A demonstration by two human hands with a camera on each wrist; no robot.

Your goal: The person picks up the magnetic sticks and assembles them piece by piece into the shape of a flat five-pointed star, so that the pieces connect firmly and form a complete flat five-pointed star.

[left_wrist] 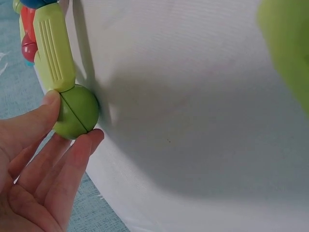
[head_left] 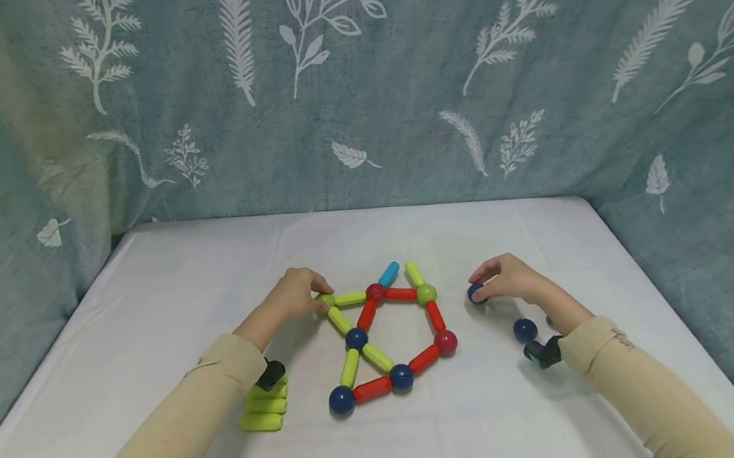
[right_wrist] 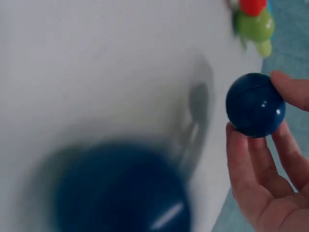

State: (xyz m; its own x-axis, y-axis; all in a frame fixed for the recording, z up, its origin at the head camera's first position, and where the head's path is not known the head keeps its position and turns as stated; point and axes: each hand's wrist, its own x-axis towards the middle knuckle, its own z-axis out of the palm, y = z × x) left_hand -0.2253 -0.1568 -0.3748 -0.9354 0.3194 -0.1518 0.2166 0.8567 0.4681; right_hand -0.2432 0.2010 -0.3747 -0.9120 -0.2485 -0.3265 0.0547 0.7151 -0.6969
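Observation:
On the white table lies a flat frame of balls and short rods, with a red rod [head_left: 372, 388], yellow-green rods [head_left: 349, 368] and several balls, one of them dark blue [head_left: 341, 401]. My left hand [head_left: 296, 291] pinches the green ball [left_wrist: 79, 111] at the frame's left corner between thumb and fingertips; a yellow-green rod [left_wrist: 57, 48] joins that ball. At the frame's far side, a blue rod [head_left: 389, 274] and a yellow-green rod [head_left: 414, 274] stick out with free ends. Right of the frame, my right hand [head_left: 510, 278] holds a loose dark blue ball [right_wrist: 256, 106] by thumb and fingertips.
A second dark blue ball [head_left: 526, 330] sits by my right wrist, and another is mostly hidden behind that wrist. Several yellow-green rods [head_left: 262, 422] lie side by side under my left wrist. A patterned green curtain [head_left: 358, 134] hangs behind the white-covered table [head_left: 428, 452].

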